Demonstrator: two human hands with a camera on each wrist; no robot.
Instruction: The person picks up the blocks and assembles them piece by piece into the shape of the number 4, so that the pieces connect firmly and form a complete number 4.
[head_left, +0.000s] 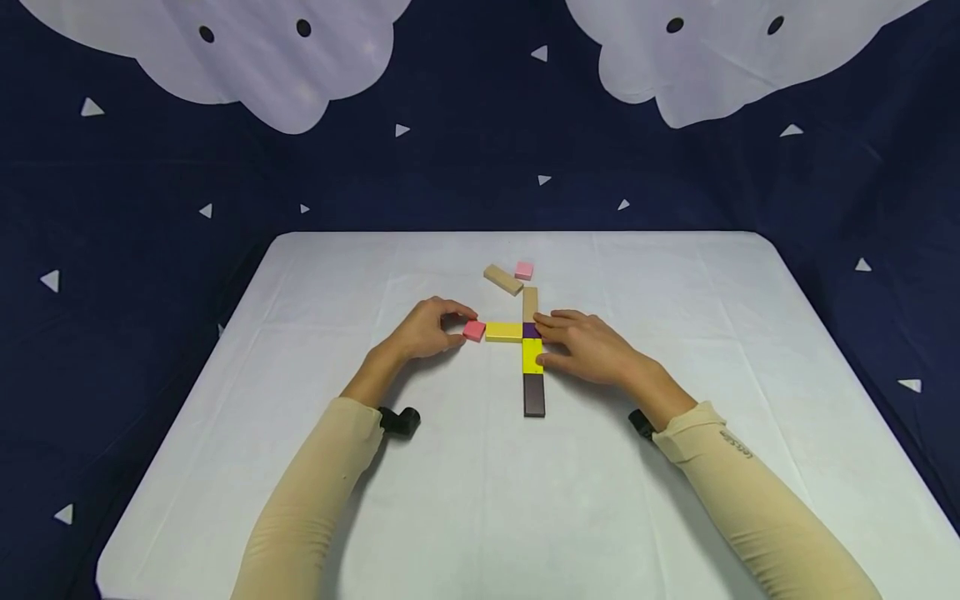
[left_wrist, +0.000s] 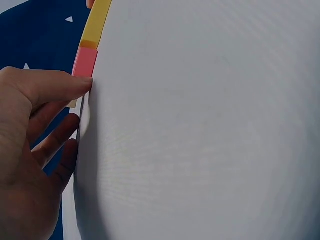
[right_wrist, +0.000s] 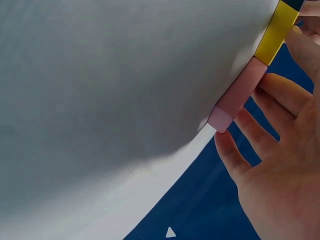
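My left hand [head_left: 429, 329] pinches a small coral-red block [head_left: 474, 331] between thumb and index finger. This block lies just left of a long yellow block [head_left: 502, 332]; in the left wrist view the red block [left_wrist: 85, 61] lines up end to end with the yellow one [left_wrist: 96, 25]. My right hand [head_left: 588, 346] has its fingers extended onto a dark purple block [head_left: 529, 331], partly hidden by the fingertips. Its thumb touches a second yellow block [head_left: 531, 354] below. A dark brown block [head_left: 534, 396] continues that column, and a plain wooden block [head_left: 530, 302] stands above the purple one.
Behind the row, a loose wooden block [head_left: 502, 279] lies slanted beside a light pink block [head_left: 524, 270]. A white cloth covers the table [head_left: 375, 517]. Its far edge meets a dark blue backdrop [head_left: 465, 183] with white clouds and triangles.
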